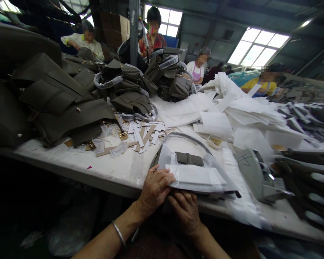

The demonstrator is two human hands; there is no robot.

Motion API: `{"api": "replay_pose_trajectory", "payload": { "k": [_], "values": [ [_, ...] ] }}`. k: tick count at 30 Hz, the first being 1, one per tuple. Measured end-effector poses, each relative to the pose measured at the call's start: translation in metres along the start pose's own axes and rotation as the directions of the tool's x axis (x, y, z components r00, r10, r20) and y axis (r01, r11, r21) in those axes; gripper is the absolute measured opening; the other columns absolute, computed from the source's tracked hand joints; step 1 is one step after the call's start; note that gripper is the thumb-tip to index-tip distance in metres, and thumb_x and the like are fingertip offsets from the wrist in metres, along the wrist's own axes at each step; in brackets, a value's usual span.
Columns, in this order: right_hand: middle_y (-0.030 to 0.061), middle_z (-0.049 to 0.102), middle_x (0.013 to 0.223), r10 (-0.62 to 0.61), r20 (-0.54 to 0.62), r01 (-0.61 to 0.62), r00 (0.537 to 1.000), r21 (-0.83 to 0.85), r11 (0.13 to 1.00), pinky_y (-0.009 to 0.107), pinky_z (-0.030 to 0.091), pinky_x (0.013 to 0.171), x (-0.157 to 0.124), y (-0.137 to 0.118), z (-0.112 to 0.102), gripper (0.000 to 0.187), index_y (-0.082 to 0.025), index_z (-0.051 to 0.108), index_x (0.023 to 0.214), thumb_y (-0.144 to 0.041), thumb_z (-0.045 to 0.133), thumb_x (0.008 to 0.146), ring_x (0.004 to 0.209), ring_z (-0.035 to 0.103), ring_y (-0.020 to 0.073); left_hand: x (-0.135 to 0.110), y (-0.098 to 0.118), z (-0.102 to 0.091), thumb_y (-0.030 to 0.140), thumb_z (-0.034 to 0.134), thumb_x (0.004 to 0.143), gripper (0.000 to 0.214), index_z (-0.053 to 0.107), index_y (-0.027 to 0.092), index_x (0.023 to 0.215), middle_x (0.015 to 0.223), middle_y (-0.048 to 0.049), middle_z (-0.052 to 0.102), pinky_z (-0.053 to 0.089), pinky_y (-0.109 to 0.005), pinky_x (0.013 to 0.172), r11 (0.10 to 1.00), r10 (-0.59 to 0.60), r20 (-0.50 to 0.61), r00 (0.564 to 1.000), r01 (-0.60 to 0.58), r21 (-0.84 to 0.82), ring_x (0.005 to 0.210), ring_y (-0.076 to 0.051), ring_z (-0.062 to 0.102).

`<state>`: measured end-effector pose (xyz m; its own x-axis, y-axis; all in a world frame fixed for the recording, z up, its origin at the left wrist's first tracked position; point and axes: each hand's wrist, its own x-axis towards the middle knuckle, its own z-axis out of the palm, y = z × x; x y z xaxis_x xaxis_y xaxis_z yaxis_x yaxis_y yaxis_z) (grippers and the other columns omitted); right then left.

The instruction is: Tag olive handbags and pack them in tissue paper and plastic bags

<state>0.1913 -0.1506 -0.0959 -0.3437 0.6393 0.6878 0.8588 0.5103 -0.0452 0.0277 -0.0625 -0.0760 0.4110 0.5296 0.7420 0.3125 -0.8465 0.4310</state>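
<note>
A dark olive handbag (189, 159) lies at the table's near edge, partly covered in white wrapping paper (197, 174) held with clear tape. Its wrapped handle (187, 136) arches toward the far side. My left hand (156, 185) is closed on the bag's near left corner, fingers bent over the paper. Just right of it, my right hand (186, 210) has its fingers curled against the bag's near lower edge. Its fingertips are partly hidden under that edge. A silver bangle (118, 233) circles my left wrist.
Olive handbags (78, 97) are piled at left and back. Cardboard strips (144, 136) lie beyond my hands; white paper sheets (248, 111) heap at back right. A grey tape dispenser (255, 172) stands right, beside more dark bag parts (307, 180). Several co-workers sit or stand behind.
</note>
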Motion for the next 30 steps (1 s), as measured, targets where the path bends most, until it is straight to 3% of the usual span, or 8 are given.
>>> {"api": "replay_pose_trajectory", "payload": {
  "k": [3,8,19,23,27,30],
  "values": [
    [0.0032,0.074,0.1,0.059,-0.005,-0.059,0.998,0.103,0.993,0.036,0.043,0.082,0.01,-0.005,-0.005,0.033,-0.025,0.07,0.112,-0.012,0.045,0.094,0.091,0.06,0.0201,0.0,0.0,0.001,0.01,0.054,0.087,0.03,0.058,0.023,0.115,0.104,-0.004,0.073,0.038,-0.047,0.107,1.0,0.007,-0.017,1.0,-0.006,0.017,0.109,-0.021,0.065],
    [0.0022,0.075,0.092,0.061,-0.005,-0.058,0.998,0.258,0.965,0.034,0.045,0.083,0.023,-0.017,-0.012,0.037,-0.021,0.068,0.11,-0.003,0.042,0.091,0.092,0.066,0.017,-0.002,-0.001,0.004,0.007,0.056,0.086,0.03,0.06,0.023,0.111,0.105,-0.0025,0.073,0.037,-0.046,0.108,0.999,0.018,-0.016,1.0,-0.017,0.051,0.111,-0.02,0.064],
    [0.0014,0.074,0.081,0.105,0.043,-0.114,0.994,0.383,0.917,0.039,0.046,0.094,0.009,-0.028,-0.025,0.038,-0.023,0.065,0.102,0.0,0.04,0.084,0.078,0.07,0.0159,-0.002,-0.004,0.008,0.008,0.054,0.087,0.03,0.06,0.024,0.111,0.106,-0.0033,0.072,0.041,-0.047,0.103,0.996,-0.035,-0.017,0.999,0.036,0.079,0.106,-0.021,0.064],
    [0.0007,0.072,0.081,0.108,0.087,-0.134,0.99,0.386,0.913,0.037,0.044,0.093,0.031,-0.019,-0.037,0.037,-0.023,0.065,0.101,-0.001,0.04,0.086,0.075,0.068,0.0141,-0.003,-0.004,0.008,0.011,0.055,0.088,0.026,0.06,0.023,0.111,0.108,-0.0048,0.071,0.04,-0.047,0.103,0.995,0.008,-0.005,1.0,-0.007,0.103,0.109,-0.022,0.063],
    [0.0016,0.071,0.081,0.041,0.085,-0.065,0.996,0.313,0.947,0.036,0.043,0.087,0.062,-0.006,-0.045,0.028,-0.021,0.066,0.1,-0.008,0.044,0.092,0.081,0.066,0.0161,-0.002,-0.001,0.009,0.015,0.054,0.092,0.019,0.061,0.022,0.108,0.104,-0.0047,0.072,0.042,-0.044,0.099,0.993,0.021,-0.034,0.999,-0.017,0.118,0.106,-0.021,0.064],
    [0.0015,0.074,0.088,-0.004,0.083,-0.018,0.997,0.26,0.965,0.039,0.041,0.095,0.078,0.006,-0.046,0.026,-0.022,0.066,0.101,-0.008,0.046,0.093,0.088,0.066,0.0167,-0.002,0.0,0.007,0.015,0.05,0.094,0.018,0.061,0.022,0.105,0.102,-0.0045,0.072,0.044,-0.041,0.096,0.997,-0.008,-0.047,0.999,0.012,0.083,0.104,-0.021,0.064]
  ]
}}
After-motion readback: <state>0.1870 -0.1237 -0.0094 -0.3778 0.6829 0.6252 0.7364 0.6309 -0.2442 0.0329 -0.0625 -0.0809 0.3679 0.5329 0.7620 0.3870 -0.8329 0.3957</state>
